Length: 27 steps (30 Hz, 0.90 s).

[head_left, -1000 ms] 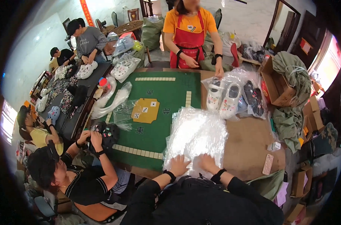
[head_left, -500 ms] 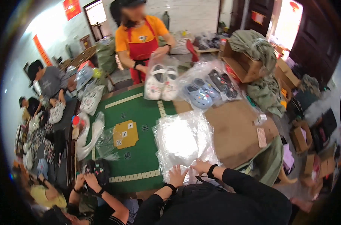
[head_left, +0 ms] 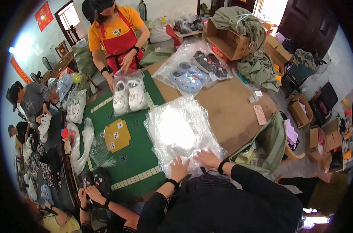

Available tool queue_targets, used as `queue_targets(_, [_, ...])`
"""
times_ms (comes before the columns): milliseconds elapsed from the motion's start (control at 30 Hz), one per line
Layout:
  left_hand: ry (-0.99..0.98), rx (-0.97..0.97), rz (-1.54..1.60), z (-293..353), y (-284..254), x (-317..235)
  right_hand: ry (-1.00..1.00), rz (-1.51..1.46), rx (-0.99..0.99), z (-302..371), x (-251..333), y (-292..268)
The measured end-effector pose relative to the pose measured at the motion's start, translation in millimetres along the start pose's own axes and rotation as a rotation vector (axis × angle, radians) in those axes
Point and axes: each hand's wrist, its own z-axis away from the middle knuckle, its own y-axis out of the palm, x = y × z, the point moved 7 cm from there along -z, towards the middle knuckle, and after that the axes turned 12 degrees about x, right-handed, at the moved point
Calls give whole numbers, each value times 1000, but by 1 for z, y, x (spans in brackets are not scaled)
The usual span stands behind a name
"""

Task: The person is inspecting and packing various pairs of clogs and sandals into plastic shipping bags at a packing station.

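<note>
A stack of clear plastic bags [head_left: 201, 132] lies before me at the table's near side, with strong glare across its middle. My left hand [head_left: 179, 169] rests on the near edge of the bags, fingers spread. Opposite it, my right hand [head_left: 208, 158] has its fingers closed on the crumpled near edge of the plastic. Between my hands the film is bunched and whitish; my thumbs are hard to make out.
A co-worker in a red apron [head_left: 119, 40] touches bagged white clogs [head_left: 130, 97] on the green mat [head_left: 141, 136]. Bagged blue clogs [head_left: 189, 77] and dark clogs [head_left: 213, 64] lie farther back. A phone [head_left: 259, 115] is rightward; another person's hands [head_left: 91, 196] handle black clogs at lower left.
The surroundings have shifted left in view. The co-worker has lowered the bagged white clogs onto the green mat. My hands remain at the near edge of the bags.
</note>
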Motion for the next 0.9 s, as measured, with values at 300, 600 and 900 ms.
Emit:
queue_targets(300, [-11,172,408,-8,-5,33,-66,-486,259,-10,-16,-50])
queue_targets(600, [-21,13,332,5,18,25,-2,-242,191,-5,-6,-10])
queue_targets(900, [-5,-13,1749,12,-33,84,-125,-762,88,-28,-58,-43])
